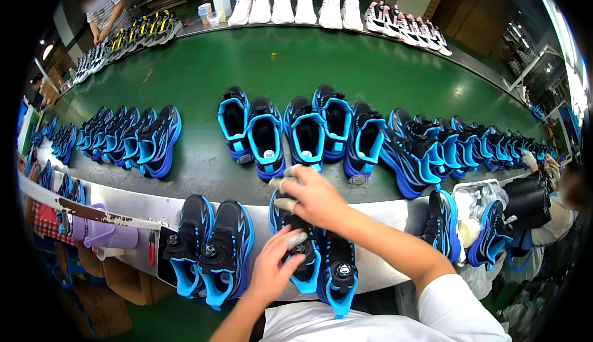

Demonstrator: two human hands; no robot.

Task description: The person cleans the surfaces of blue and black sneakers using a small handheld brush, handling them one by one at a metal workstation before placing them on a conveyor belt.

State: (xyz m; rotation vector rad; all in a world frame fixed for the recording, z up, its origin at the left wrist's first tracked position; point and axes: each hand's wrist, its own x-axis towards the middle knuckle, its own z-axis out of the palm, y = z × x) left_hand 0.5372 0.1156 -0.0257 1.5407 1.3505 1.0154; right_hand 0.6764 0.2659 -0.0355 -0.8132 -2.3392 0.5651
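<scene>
A pair of black and blue sneakers lies in front of me on the grey metal ledge. My left hand grips the tongue end of the left sneaker of that pair. My right hand, with taped fingertips, rests on the toe end of the same shoe. The right sneaker of the pair lies beside it, untouched. Another black and blue pair sits just to the left on the ledge.
Several black and blue sneakers stand in rows on the green conveyor belt. White and pink sneakers line the far edge. One person works at the far left, another at the right. A purple container hangs at the left.
</scene>
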